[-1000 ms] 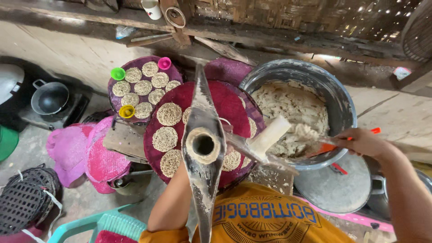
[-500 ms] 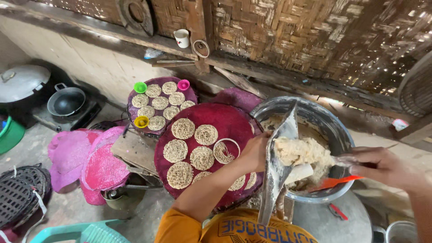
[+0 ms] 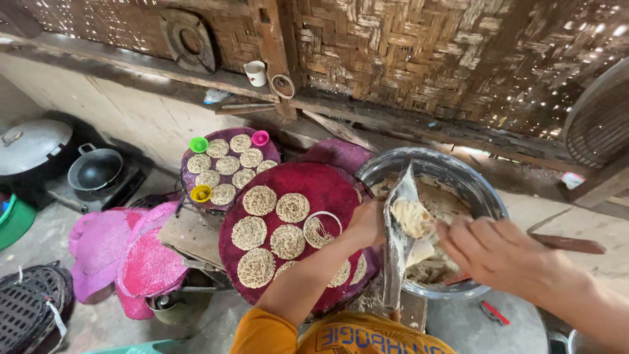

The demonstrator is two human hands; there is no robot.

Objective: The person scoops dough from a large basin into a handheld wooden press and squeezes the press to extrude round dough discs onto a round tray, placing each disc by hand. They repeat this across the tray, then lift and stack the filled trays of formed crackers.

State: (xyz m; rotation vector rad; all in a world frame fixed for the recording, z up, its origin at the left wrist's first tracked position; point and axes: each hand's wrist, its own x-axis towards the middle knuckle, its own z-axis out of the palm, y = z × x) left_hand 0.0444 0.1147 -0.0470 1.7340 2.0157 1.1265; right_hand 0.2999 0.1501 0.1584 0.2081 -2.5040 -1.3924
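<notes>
Woven split-bamboo wall (image 3: 406, 59) behind, with a rough wooden ledge (image 3: 196, 75) along its foot carrying a small white mug (image 3: 255, 73). Far left on the floor: a black wok (image 3: 95, 169) and a grey pot lid (image 3: 33, 145). Crumpled pink plastic sheets (image 3: 124, 255) lie beside a black mesh basket (image 3: 29, 308).

Round dark-red tray (image 3: 327, 187) in the middle, its top rough and matted, loaded with flat coiled noodle discs (image 3: 259, 200), pale tan and stringy. One white ring mould (image 3: 322, 229) sits among them, half filled with strands. A second, smaller purple tray (image 3: 193, 190) stands behind it, partly overlapped by the red one, with more discs plus a green cup (image 3: 199, 144), a pink cup (image 3: 260, 137) and a yellow cup (image 3: 201, 193) at its edge.

Large dented round metal basin (image 3: 478, 193) just right of the red tray, touching it, holding pale dough (image 3: 452, 203).

The long shiny metal press (image 3: 397, 255) stands between tray and basin, its long axis running near to far, close to upright, upper tip pointing toward the wall, lower end toward the person's orange shirt (image 3: 354, 337). A lump of pale dough (image 3: 411, 217) sits in its open trough.

Left hand (image 3: 367, 223), fingers closed round the press's left edge, blocks part of the red tray. Right hand (image 3: 501, 252) hovers over the basin just beside the lump; fingers bent, loosely spread, gripping nothing that I can make out. A red-handled tool (image 3: 495, 313) lies on the grey surface (image 3: 485, 328) below the basin.
</notes>
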